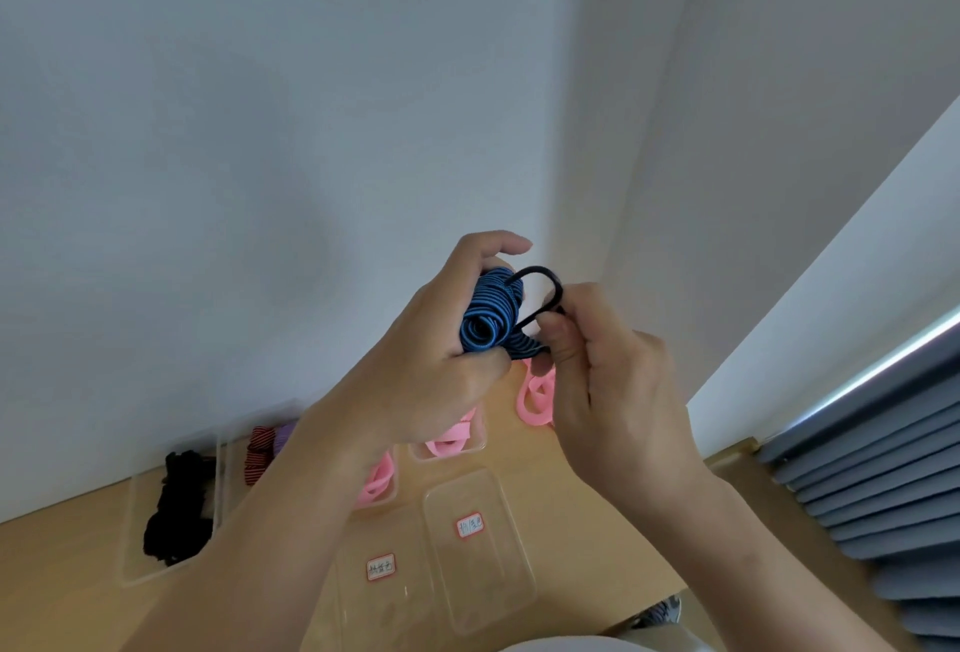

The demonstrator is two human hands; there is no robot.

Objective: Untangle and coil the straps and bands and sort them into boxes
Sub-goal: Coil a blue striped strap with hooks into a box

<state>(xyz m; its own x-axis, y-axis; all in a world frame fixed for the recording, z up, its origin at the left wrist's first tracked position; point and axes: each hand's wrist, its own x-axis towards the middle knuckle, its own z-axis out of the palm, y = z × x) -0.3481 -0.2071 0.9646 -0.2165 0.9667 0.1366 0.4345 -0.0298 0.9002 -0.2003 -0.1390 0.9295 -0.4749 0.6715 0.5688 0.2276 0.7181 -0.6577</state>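
Left hand [431, 365] clenching blue striped coil [491, 316], right hand [608, 391] pinching its black hook [545, 282], both hands hiding pink bands [535, 399], clear boxes [478, 547] below

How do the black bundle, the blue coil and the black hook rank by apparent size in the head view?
1. black bundle
2. blue coil, though it is nearer the camera
3. black hook

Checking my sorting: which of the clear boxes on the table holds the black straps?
The far-left box. Its black straps fill it; the others hold pink bands or only labels.
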